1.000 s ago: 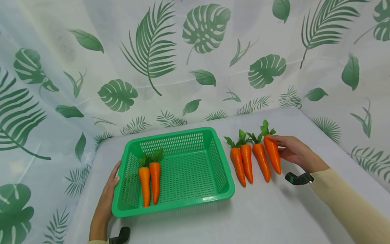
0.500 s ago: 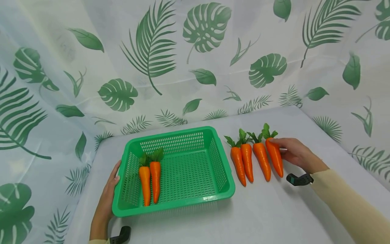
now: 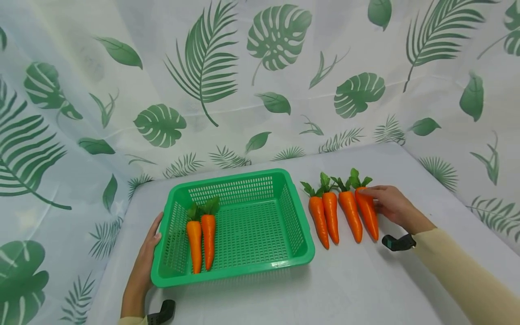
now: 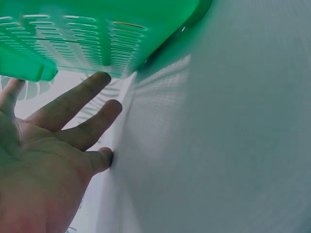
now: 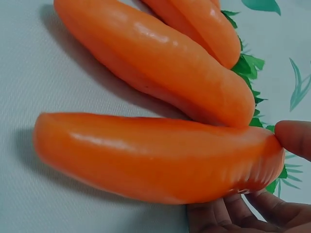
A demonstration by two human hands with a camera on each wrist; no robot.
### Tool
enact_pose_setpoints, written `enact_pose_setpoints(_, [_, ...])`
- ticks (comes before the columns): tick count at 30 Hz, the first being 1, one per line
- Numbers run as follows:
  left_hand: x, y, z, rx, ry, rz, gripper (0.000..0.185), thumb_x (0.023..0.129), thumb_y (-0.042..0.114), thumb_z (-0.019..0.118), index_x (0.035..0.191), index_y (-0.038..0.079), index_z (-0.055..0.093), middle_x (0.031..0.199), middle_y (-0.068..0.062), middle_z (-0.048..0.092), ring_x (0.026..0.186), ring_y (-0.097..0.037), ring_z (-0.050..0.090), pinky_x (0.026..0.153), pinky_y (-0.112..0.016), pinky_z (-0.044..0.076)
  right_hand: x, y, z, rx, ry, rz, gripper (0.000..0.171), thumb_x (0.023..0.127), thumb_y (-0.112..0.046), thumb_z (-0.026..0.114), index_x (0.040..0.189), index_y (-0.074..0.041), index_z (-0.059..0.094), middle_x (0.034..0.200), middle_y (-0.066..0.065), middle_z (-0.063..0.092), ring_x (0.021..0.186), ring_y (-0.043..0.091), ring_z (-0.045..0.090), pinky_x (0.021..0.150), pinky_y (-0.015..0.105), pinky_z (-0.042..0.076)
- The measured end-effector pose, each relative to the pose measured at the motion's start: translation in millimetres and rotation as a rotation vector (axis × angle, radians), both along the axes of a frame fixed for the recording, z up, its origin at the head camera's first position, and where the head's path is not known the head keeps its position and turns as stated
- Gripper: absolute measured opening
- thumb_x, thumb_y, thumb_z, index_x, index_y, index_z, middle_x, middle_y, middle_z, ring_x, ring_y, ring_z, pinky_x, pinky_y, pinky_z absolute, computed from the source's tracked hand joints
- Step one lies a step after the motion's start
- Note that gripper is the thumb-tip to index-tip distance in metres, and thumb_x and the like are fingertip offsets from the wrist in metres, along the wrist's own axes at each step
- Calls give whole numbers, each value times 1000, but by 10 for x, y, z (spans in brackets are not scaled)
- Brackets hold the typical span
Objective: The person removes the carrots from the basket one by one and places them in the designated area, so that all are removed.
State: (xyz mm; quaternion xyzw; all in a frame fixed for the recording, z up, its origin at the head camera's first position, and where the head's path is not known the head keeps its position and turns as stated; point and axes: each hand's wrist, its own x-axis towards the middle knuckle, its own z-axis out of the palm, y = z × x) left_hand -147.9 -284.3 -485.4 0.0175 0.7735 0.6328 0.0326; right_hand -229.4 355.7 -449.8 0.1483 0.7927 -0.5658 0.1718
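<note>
My left hand (image 3: 142, 259) rests against the left side of the green plastic basket (image 3: 235, 272). In the left wrist view its fingers (image 4: 73, 104) are spread and fairly straight beside the slotted wall. Two orange carrots (image 3: 209, 243) with leafy tops lie side by side in the left part of the basket. On the right, my right hand (image 3: 392, 205) pinches the upper end of the rightmost carrot (image 3: 367, 214), below its leaves. In the right wrist view, one fingertip sits on the crown and other fingers (image 5: 233, 211) are at its side.
Three more carrots (image 3: 350, 216) lie in a row between the basket and the right hand, leaves pointing away. A white cloth (image 3: 333, 289) covers the table. Behind and beside it hangs a leaf-patterned curtain (image 3: 227, 90).
The right hand has lowered the rightmost carrot slightly toward the near side, next to the row. The left hand and basket have stayed in place.
</note>
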Motion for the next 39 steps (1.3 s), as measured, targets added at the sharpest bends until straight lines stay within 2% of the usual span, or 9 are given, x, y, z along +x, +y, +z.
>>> enact_pose_setpoints(7, [13,14,9,5,9,0,60,118,42,27,175,29,10,179,-6,7,144,-22,29,95,-17,41,12,-46,-9,168,51,44,80,111,-39,55,154,23,29,156,40,36,134,52,43,113,58,42])
enact_pose_setpoints(13, [15,15,23,4,8,-5,61,118,42,27,175,27,9,179,-4,6,154,-33,20,98,-16,38,11,-82,-28,220,55,66,80,111,-41,55,153,23,33,153,41,38,129,51,46,109,58,44])
enact_pose_setpoints(18, [12,12,28,1,-4,-5,60,118,42,27,175,31,9,179,-1,6,157,-35,15,115,-40,30,10,-114,-36,256,60,67,80,110,-40,57,152,24,34,151,42,40,126,51,47,108,58,45])
enact_pose_setpoints(20, [11,12,28,4,-6,-3,60,118,42,27,175,31,9,179,-1,6,157,-35,15,117,-50,26,5,-129,-31,261,62,65,79,109,-39,57,152,24,34,152,42,40,127,52,47,109,59,44])
enact_pose_setpoints(23, [11,13,28,7,-3,-1,60,118,42,27,175,31,9,179,-1,6,157,-34,15,119,-56,23,-5,-148,-19,265,56,62,79,109,-38,57,152,24,34,153,42,38,129,53,46,111,61,42])
enact_pose_setpoints(30, [13,9,30,20,7,-7,60,118,42,27,175,33,9,179,-1,4,158,-34,10,121,-60,15,-38,-159,-8,272,44,61,78,110,-38,56,152,24,33,154,43,36,133,54,42,113,62,39])
enact_pose_setpoints(39, [18,-2,19,21,3,-12,59,118,42,27,174,34,10,179,-2,4,156,-34,13,119,-52,22,-36,-154,-36,267,36,53,78,110,-40,55,152,23,36,154,42,37,132,53,41,113,62,39])
